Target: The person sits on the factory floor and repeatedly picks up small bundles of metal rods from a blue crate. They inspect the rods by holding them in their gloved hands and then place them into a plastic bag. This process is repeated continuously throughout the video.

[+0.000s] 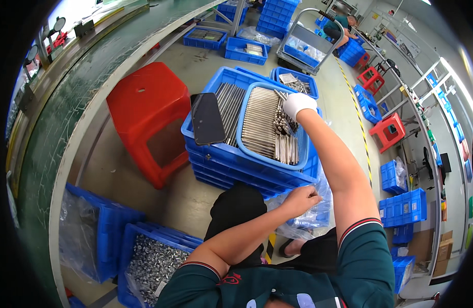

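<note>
My right hand [299, 105], in a white glove, is closed around the ends of a few thin metal rods [282, 96] at the far right of a light-blue basket [240, 134]. Inside the basket, silvery rods [260, 120] lie side by side in a long row, with a jumbled bunch and a more upright group to their right. The basket sits in a blue crate [216, 150] atop a stack, beside more long rods [229, 110]. My bare left hand [301, 201] hangs right of the stack, fingers curled, by a clear plastic bag [318, 213]; whatever it holds is hidden.
A black phone [207, 119] rests on the crate's left side. Left stands a red stool [149, 102] beside a green workbench [56, 133]. A crate of small metal parts [157, 262] is lower left. Behind are a trolley [303, 49] and a seated person [340, 28].
</note>
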Demonstrator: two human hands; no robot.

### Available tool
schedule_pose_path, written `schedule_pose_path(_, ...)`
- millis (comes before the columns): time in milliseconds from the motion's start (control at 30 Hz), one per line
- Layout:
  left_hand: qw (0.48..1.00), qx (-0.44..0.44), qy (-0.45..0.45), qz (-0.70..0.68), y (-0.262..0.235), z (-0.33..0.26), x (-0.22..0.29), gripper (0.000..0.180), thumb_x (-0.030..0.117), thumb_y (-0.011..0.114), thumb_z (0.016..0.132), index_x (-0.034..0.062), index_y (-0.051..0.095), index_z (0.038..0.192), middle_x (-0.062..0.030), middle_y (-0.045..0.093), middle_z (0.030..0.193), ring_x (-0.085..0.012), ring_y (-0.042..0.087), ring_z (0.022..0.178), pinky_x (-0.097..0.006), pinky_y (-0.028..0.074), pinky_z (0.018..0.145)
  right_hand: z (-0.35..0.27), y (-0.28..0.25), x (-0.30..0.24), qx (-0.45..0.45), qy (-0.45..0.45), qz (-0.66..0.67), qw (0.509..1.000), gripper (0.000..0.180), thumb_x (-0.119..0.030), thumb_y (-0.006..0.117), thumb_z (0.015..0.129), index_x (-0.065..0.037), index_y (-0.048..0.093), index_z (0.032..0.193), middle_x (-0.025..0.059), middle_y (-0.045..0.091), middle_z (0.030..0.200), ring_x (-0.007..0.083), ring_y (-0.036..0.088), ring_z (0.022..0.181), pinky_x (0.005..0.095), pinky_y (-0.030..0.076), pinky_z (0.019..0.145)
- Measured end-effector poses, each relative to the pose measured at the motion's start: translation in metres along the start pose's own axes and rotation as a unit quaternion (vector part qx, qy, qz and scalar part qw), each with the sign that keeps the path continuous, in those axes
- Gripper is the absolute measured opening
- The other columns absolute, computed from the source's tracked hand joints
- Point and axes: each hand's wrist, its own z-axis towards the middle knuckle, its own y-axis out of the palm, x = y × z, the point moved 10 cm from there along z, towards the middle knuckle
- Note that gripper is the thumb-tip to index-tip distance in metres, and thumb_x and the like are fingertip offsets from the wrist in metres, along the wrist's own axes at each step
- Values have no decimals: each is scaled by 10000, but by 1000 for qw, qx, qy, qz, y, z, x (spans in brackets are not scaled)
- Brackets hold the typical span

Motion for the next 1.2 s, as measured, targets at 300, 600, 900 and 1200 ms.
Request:
schedule_pose_path(300,1000,-2,-9,-16,1,-2,-3,270,251,646,847,-18,628,859,-79,586,666,-144,525,628,-323,432,602,-13,-9,12,51,-25,57,997,411,-308,400,868,-28,684,968,216,645,1012,359,624,957,435,479,844)
schedule_pose_path(600,1000,8,4,8,-6,-6,8,281,259,649,845,-21,630,855,-96,566,646,-161,519,609,-337,428,589,-36,-5,48,-5,57,44,997,390,-271,438,798,-34,689,979,211,643,1041,348,618,991,401,472,857)
schedule_pose_path(900,1000,5,1,-4,3,-1,-3,281,254,648,846,-26,634,862,-95,607,685,-152,543,635,-327,441,608,-28,1,23,-3,42,-25,999,371,-236,436,823,-68,684,1043,174,645,1094,313,628,1010,394,484,856)
schedule_pose_path(1200,1000,5,-9,7,-4,-2,-4,280,248,645,848,-30,632,872,-102,611,691,-157,549,639,-328,440,613,-8,12,27,-3,21,2,1000,363,-234,426,835,-51,692,1001,185,651,1053,330,627,994,407,483,861)
